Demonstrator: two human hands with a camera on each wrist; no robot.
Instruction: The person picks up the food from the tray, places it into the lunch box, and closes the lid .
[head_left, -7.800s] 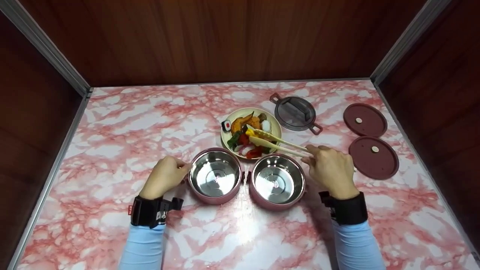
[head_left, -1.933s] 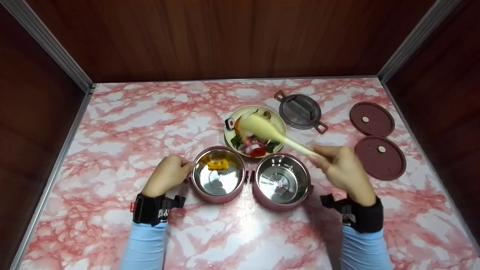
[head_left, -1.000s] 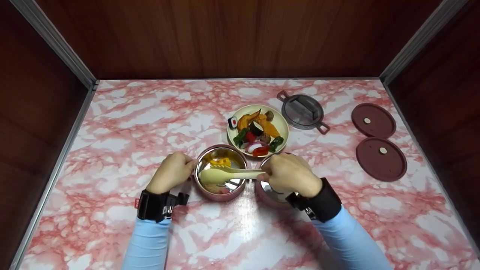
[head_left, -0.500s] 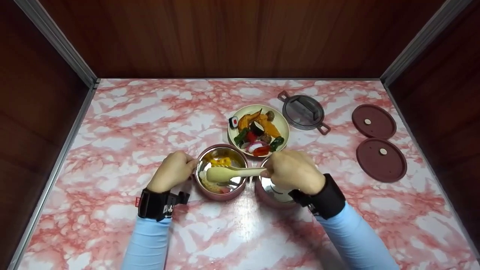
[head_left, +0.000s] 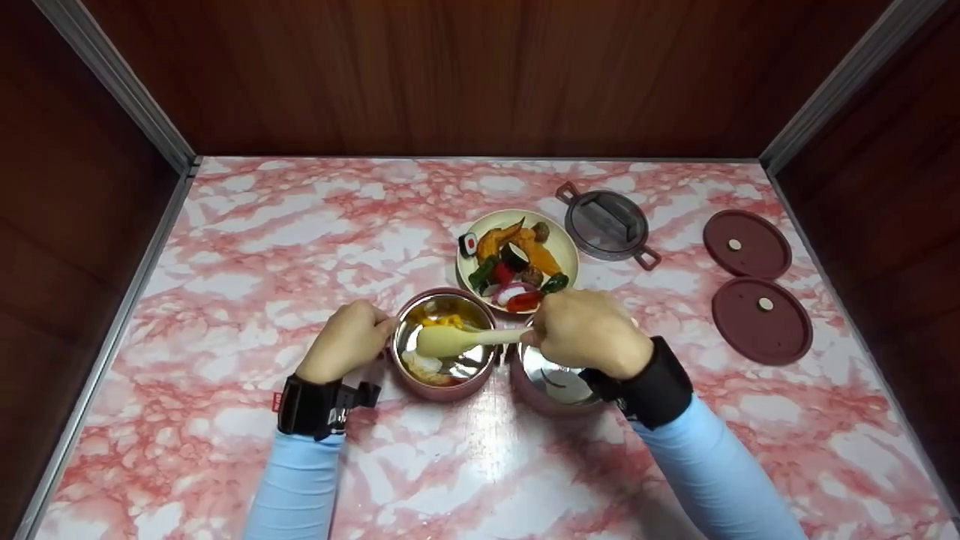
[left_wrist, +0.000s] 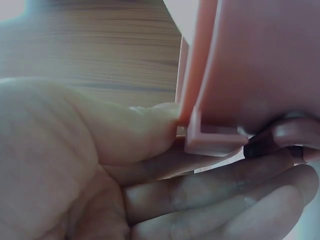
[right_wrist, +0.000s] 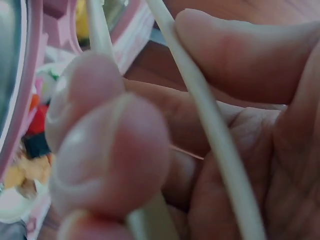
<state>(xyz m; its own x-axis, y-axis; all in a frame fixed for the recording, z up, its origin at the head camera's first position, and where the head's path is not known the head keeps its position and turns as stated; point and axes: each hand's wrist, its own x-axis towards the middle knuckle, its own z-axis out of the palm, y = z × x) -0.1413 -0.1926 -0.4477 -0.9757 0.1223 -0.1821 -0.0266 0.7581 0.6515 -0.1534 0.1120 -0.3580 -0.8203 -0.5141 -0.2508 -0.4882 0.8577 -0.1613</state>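
Head view: seemingly steadying.
My left hand (head_left: 346, 341) pinches a round pink metal-lined pot (head_left: 442, 392); my right hand (head_left: 589, 331) grips cream plastic tongs (head_left: 448, 341).

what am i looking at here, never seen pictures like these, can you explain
There is no machine: a person works bare-handed, so each grip is a hand. The wide picture comes from a camera on the head, looking down; the two close-ups come from cameras on the left and right wrists. On the marbled table stand two pink pots, a plate of food, two dark red lids and what looks like a see-through lid. The left grip holds the left pot at its side; the right grip holds pale tongs, their ends over that pot, where yellow food shows.
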